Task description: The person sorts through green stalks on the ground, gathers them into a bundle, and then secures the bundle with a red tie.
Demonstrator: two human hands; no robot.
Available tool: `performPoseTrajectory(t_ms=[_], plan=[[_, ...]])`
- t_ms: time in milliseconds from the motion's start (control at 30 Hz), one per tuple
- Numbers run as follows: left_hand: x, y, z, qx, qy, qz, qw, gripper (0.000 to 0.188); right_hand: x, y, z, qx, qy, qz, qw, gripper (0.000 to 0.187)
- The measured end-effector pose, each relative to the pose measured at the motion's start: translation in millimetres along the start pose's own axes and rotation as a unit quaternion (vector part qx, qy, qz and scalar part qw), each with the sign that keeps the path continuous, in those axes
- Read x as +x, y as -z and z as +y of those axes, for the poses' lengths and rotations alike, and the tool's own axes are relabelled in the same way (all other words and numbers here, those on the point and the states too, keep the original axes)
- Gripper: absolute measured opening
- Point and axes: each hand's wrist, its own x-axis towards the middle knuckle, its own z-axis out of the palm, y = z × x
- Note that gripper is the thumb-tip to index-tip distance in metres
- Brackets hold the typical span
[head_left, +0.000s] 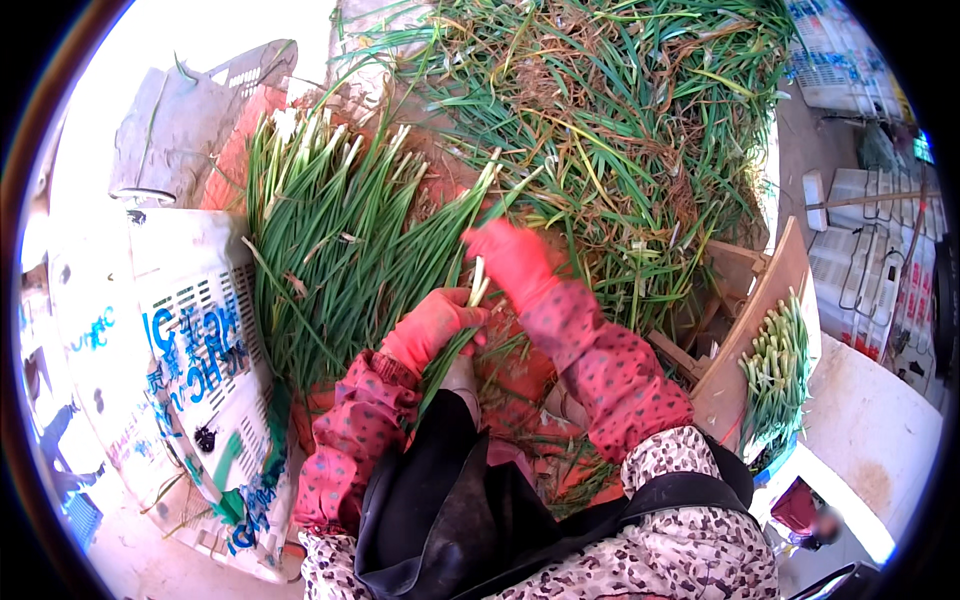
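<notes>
My left hand (437, 327), in a pink-red glove, is closed around a small bunch of chives (478, 283); their pale ends point up and away from me. My right hand (512, 258), gloved alike, is just above and right of that bunch. It is smeared by motion, and what its fingers do cannot be made out. To the left of both hands lies a pile of chives (335, 230) with white ends lined up at the far side. Beyond my right hand spreads a large tangled heap of chives (610, 120), mixed with dry brown leaves.
A white plastic crate (205, 350) with blue marks stands at the left. A wooden board (765, 330) rises at the right, beside a bundle of trimmed chives (778, 375). More white crates (850, 265) are at the far right. A grey crate (180, 135) is at the far left.
</notes>
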Motion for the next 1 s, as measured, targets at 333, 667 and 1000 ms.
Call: performPoseTrajectory(t_ms=[333, 667, 1000], plan=[[19.0, -4.4, -7.9, 0.077, -0.016, 0.011, 0.997, 0.027, -9.3, -8.5, 18.3, -0.034, 0.119, -0.173, 0.977, 0.025], [17.5, 10.6, -1.9, -0.005, -0.068, 0.140, 0.988, 0.019, 65.7, 29.7, 39.5, 0.221, -0.292, 0.086, 0.926, 0.028], [-35.1, -1.9, 77.6, -0.020, -0.291, 0.310, 0.905, 0.018, 45.2, 61.8, 1.6, -0.011, -0.010, 0.081, 0.997, 0.026]])
